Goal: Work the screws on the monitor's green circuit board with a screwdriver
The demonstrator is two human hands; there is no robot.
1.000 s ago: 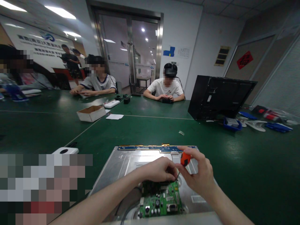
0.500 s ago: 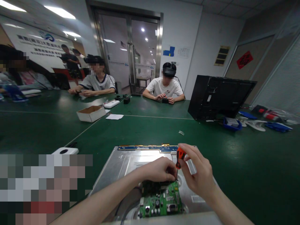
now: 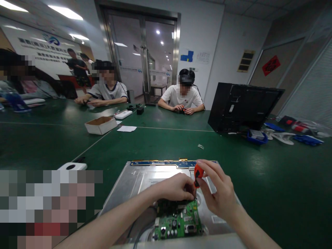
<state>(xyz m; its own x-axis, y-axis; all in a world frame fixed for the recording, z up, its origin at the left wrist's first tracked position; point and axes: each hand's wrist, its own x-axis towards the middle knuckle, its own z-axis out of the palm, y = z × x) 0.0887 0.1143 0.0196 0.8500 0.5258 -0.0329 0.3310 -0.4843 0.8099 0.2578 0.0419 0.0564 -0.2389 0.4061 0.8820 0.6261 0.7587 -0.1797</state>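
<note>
My right hand (image 3: pixel 220 188) is closed on the orange and black handle of a small screwdriver (image 3: pixel 198 174), held nearly upright. Its thin shaft points down at the upper right corner of a green circuit board (image 3: pixel 178 221). Beside the shaft, the thumb and fingers of my left hand (image 3: pixel 177 186) are pinched together at that corner; whatever they grip is hidden. The board lies on a silver metal panel (image 3: pixel 137 176), and my left hand covers part of its far edge. Along the panel's far side runs a narrow blue circuit strip (image 3: pixel 153 163).
A black monitor (image 3: pixel 246 107) stands at the right, with a blue tray (image 3: pixel 256 137) beside it. To the left are an open white box (image 3: pixel 101 128) and a white device (image 3: pixel 74 166). Several people sit around the green table (image 3: pixel 160 143); one across (image 3: pixel 181 98) handles a small object.
My right fingers have shifted slightly around the screwdriver handle, which shows a turned face. My left hand stays at the board's corner. The person across has moved their hands a little.
</note>
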